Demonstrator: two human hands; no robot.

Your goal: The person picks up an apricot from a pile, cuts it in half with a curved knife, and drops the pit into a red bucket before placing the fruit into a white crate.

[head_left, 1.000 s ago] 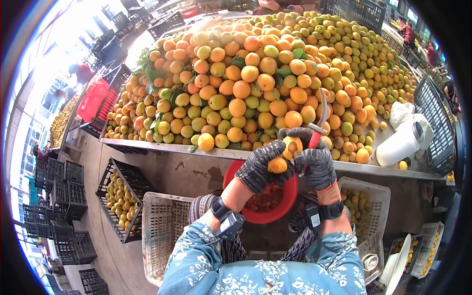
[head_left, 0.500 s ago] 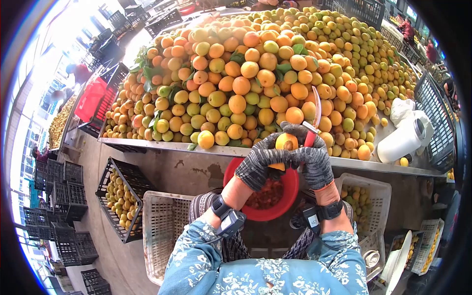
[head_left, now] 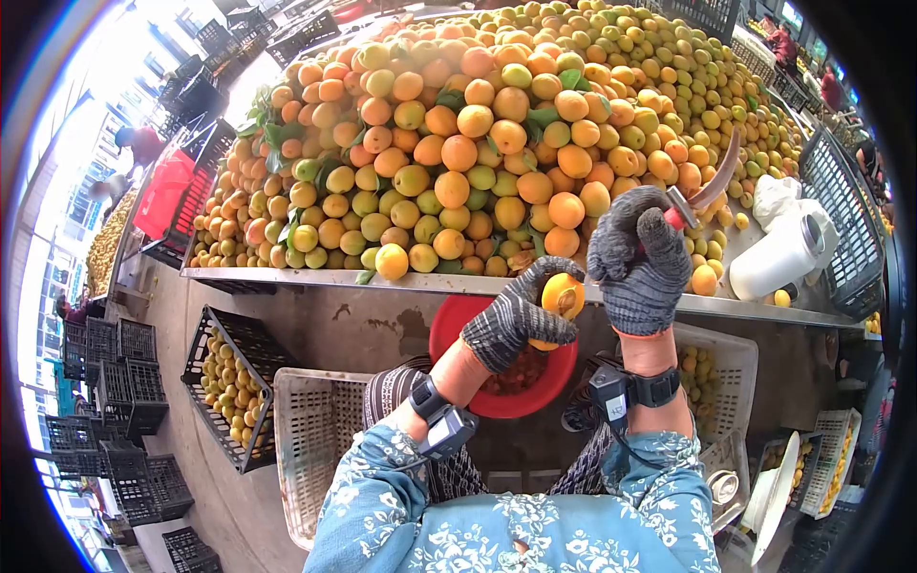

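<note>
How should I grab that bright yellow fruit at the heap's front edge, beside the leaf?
I'd cup the yellow fruit over its round top and near face, coming from above the metal rim: that side is exposed, while other fruit crowds behind it.

Left hand (head_left: 516, 320), gloved, is holding cut fruit (head_left: 563, 297) above red basin (head_left: 457, 336); more orange flesh is showing below its fingers. Right hand (head_left: 642, 256), also gloved, is gripping red-handled knife (head_left: 716, 180), curved blade pointing up and away, near edge of fruit pile (head_left: 458, 143). Pile is covering most of metal-edged table (head_left: 420, 282), some green leaves mixed in. White jug (head_left: 778, 263) is lying tilted at right side of table. Black crate (head_left: 229, 387) with fruit is standing on floor at left, beside white crate (head_left: 310, 449).
</note>
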